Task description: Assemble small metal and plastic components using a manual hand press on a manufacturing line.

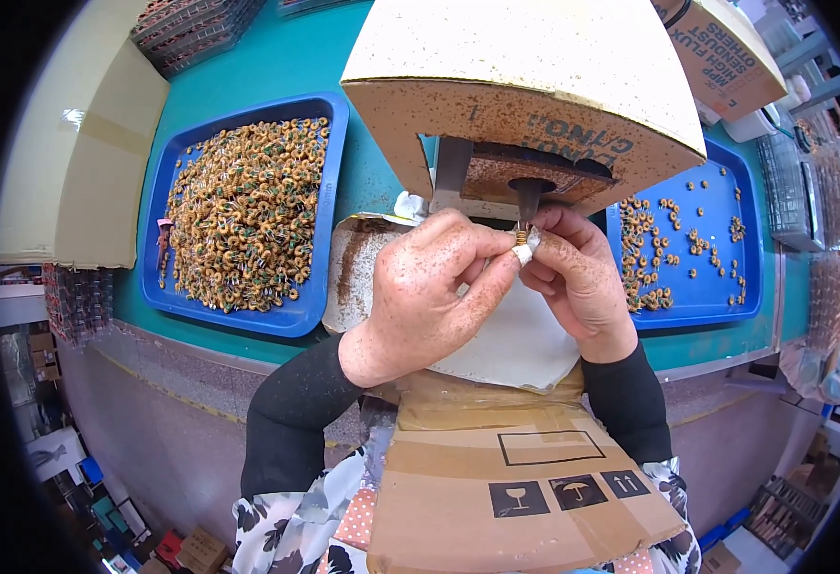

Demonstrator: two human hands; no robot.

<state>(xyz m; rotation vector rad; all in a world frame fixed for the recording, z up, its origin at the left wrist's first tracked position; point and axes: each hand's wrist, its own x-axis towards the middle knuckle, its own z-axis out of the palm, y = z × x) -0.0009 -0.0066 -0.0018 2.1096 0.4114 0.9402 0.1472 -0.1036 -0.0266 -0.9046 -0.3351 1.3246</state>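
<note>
Both hands meet at a grey tapered tool tip point(528, 199) that points down from beneath a cardboard hood. My left hand point(418, 292) is closed, thumb and forefinger pinching a small copper-coloured wire coil point(521, 237) just under the tip. From the other side my right hand point(581, 273) pinches the same coil; its farther fingers are partly hidden. White wrapping shows at the fingertips around the coil. Brown specks cover both hands. To the left, a blue tray point(233, 321) holds a heap of ring coils with wire ends; the blue tray point(751, 239) at right holds scattered ones.
The speckled cardboard hood point(525, 48) stands straight ahead over the green table point(248, 59). A tall carton point(95, 143) borders the left tray, and another carton point(726, 53) sits back right. Below my hands lie a white sheet point(516, 340) and a brown cardboard box point(525, 478).
</note>
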